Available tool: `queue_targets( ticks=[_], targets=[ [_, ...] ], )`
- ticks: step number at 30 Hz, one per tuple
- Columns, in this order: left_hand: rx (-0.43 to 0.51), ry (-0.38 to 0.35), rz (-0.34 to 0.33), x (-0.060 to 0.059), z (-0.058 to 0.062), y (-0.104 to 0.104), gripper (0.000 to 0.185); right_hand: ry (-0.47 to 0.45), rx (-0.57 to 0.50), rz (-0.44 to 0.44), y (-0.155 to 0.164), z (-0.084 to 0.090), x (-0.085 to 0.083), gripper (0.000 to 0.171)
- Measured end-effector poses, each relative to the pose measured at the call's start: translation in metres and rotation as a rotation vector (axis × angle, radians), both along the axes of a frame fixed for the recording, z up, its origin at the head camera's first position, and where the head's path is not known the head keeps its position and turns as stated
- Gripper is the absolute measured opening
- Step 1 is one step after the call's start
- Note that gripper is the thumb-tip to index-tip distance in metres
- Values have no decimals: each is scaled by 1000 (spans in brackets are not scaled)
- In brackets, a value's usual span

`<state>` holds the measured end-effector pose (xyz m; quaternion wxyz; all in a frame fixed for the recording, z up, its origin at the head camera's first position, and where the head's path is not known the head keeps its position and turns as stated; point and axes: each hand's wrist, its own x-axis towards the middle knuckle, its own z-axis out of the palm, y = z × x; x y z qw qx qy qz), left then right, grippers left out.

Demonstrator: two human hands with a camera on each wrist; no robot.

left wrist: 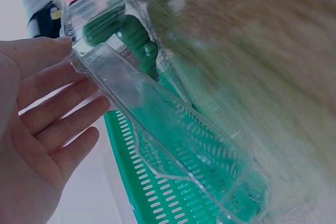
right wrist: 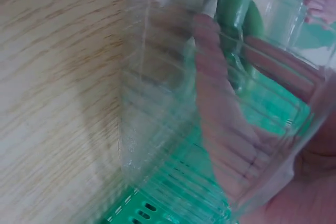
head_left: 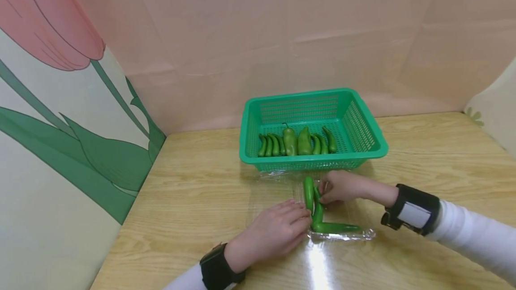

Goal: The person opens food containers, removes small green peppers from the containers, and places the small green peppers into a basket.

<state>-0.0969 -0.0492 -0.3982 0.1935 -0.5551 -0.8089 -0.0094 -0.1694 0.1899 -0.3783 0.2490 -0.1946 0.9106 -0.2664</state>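
A hinged clear plastic box lies unfolded in front of the green basket. Inside its right half are long green peppers: an upright one along the middle fold, and another lying crosswise at the near edge. Between them, my right hand reaches in and pinches a green pepper with thumb and finger. The right wrist view shows that pepper between the fingertips, seen through the plastic wall. My left hand rests at the box's middle fold, its fingers loosely extended along the plastic edge.
A green mesh basket stands just behind the box, with a row of several slim green peppers and two thicker ones inside. The wooden table ends at a pink backdrop. A tulip-patterned panel rises on the left.
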Motion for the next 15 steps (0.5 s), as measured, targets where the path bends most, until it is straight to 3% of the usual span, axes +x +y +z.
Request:
queue_targets(
  ticks=[8,15],
  targets=[
    [-8,-7,-2,0,0,0,30,-104,-111,-28,-2,1,2,18],
    [-1,5,-5,1,0,1,29,-112,-140,-3,-3,3,4,14]
  ],
)
